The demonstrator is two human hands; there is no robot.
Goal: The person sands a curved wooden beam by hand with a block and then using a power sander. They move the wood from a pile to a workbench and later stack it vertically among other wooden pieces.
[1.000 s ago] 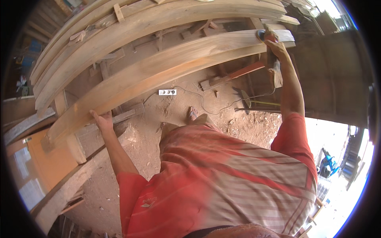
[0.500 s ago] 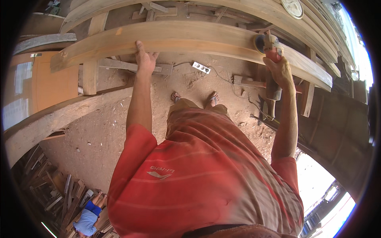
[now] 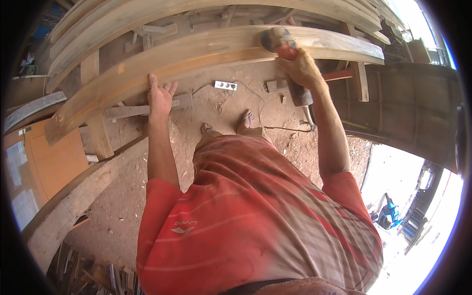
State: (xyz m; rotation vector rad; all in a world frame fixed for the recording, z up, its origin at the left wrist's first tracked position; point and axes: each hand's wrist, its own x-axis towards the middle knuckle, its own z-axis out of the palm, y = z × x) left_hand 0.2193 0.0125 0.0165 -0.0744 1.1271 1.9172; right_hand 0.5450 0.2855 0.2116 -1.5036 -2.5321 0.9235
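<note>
A long pale wooden beam (image 3: 196, 49) lies across in front of me on timber supports. My right hand (image 3: 301, 70) is closed around an angle grinder (image 3: 296, 91) with a red section behind its head. Its yellowish round disc (image 3: 268, 41) is against or just over the beam's upper face, right of the middle; exact contact is blurred. My left hand (image 3: 161, 97) is at the beam's near edge, farther left. Its fingers are apart and stretched out, one tip touching the wood. A cord (image 3: 290, 129) hangs from the grinder's rear end.
A white power strip (image 3: 225, 85) lies on the dirt floor beyond my feet. More long planks (image 3: 147, 14) are stacked behind the beam. A thick curved timber (image 3: 83, 189) and an orange-brown panel (image 3: 56, 160) stand at left. A dark sheet (image 3: 408, 110) is at right.
The grinder in my right hand has moved left along the beam. My left hand stays by the near edge. The view has turned, and the person at lower left is out of sight.
</note>
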